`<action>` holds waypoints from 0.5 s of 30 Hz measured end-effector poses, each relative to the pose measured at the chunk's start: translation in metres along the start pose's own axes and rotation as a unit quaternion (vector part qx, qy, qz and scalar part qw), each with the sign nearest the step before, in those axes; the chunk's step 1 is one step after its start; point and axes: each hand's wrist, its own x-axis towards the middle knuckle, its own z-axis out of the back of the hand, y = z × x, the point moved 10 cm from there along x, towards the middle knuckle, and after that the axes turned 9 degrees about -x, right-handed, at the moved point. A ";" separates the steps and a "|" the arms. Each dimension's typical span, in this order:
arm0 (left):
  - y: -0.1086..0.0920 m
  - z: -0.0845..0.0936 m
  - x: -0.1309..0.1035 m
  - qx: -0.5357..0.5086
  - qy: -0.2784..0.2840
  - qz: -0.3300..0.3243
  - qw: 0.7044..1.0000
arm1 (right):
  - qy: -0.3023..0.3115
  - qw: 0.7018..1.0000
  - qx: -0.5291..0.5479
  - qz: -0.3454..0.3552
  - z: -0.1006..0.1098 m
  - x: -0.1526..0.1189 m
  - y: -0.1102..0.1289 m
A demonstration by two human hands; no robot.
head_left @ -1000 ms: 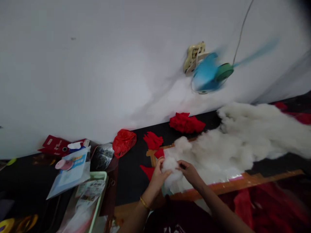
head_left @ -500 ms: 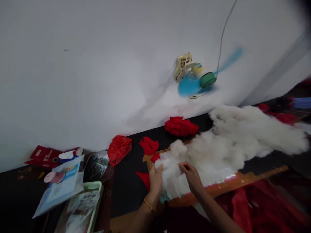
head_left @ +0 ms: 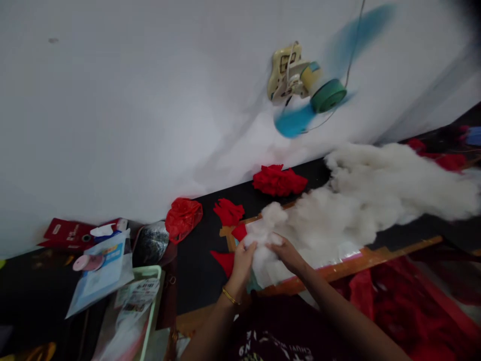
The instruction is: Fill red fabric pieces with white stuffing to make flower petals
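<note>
White fluffy stuffing (head_left: 334, 215) is heaped along the dark table. At its near left end, my left hand (head_left: 244, 258) is closed on the left side of a white tuft of stuffing (head_left: 261, 234). My right hand (head_left: 287, 255) pinches the tuft's right side, fingers bent inward. A small red fabric piece (head_left: 239, 231) lies just beyond my left fingertips; whether they touch it I cannot tell. Left of that wrist is a pointed red fabric piece (head_left: 224, 261).
Red fabric piles (head_left: 280, 180) and a red plastic bag (head_left: 184, 219) sit along the wall. A fan (head_left: 326, 95) with blurred blue blades hangs above. At left are a pale green basket (head_left: 155, 293), a red box (head_left: 69, 233) and a plastic sleeve (head_left: 105, 281). Red material (head_left: 406, 301) lies below right.
My hands have come closer together, and the right hand has moved left onto the tuft, which looks more bunched. The camera view has tilted downward at left, with the fan appearing higher.
</note>
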 end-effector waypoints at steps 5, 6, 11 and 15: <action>0.001 0.023 0.003 0.015 0.008 -0.002 1.000 | -0.018 0.998 0.049 -0.038 0.010 0.012 -0.009; -0.004 0.024 0.004 0.030 0.017 -0.017 0.999 | -0.009 0.998 0.043 -0.049 0.010 0.013 -0.007; -0.024 -0.002 0.006 0.148 0.108 -0.066 0.981 | 0.070 0.994 0.022 -0.078 -0.005 0.015 0.003; -0.016 -0.019 0.007 0.249 0.136 -0.056 0.957 | 0.071 0.994 0.027 -0.083 -0.004 0.018 -0.003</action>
